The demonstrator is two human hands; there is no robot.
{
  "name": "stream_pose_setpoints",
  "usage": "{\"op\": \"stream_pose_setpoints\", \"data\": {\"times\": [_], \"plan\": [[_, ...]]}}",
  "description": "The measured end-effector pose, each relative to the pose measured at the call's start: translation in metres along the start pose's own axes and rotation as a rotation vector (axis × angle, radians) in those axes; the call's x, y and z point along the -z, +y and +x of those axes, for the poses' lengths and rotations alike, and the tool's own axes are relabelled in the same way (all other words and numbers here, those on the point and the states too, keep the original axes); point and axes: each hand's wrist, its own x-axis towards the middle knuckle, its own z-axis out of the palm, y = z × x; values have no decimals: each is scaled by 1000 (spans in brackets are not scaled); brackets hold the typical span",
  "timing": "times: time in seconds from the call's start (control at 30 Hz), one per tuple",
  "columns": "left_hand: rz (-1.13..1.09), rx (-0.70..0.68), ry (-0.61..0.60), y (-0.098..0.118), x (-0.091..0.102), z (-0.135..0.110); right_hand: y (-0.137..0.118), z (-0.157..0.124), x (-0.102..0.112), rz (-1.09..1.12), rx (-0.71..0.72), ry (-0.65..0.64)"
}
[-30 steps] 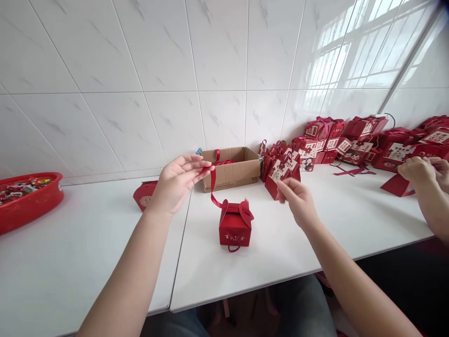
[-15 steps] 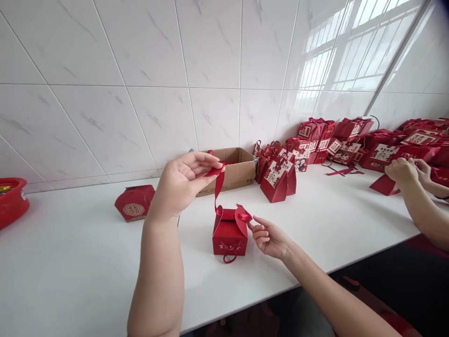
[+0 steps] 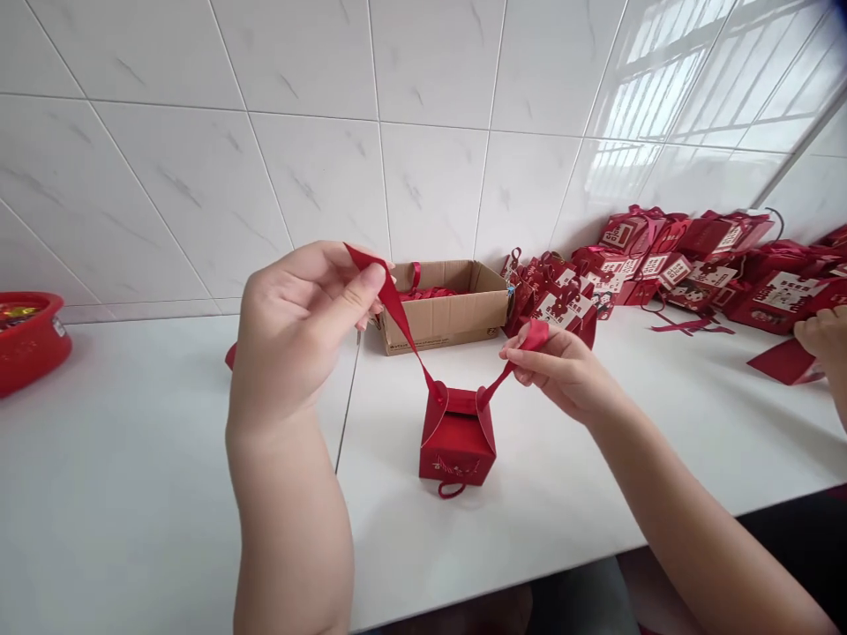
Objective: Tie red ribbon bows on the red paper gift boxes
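Observation:
A small red gift box [image 3: 456, 445] stands on the white table [image 3: 132, 494] in front of me. A red ribbon [image 3: 403, 326] runs through its top and out to both sides. My left hand [image 3: 297, 331] is raised to the left of the box and pinches the left ribbon end between thumb and fingers. My right hand [image 3: 562, 370] is to the right of the box and pinches the other ribbon end, which is pulled taut.
An open cardboard box [image 3: 450, 313] with red ribbons stands by the tiled wall. Several finished red gift boxes [image 3: 662, 260] are piled at the back right. A red basket [image 3: 30, 339] sits far left. Another person's hand [image 3: 820, 339] works at the right edge.
My right hand has taken hold of the right ribbon end and lifted it. My left hand has risen with its end, so the ribbon is now stretched out on both sides.

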Motion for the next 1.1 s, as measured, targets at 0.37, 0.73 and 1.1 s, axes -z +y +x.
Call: {"op": "stream_pose_setpoints", "data": {"times": [0.37, 0.73, 1.1], "plan": [[-128, 18, 6, -2, -6, -1, -56, 13, -28, -490, 345, 42], [-291, 33, 228, -8, -44, 0, -36, 24, -38, -6, 392, -120], [-390, 52, 48, -19, -52, 5, -23, 26, -69, 152, 279, -299]]}}
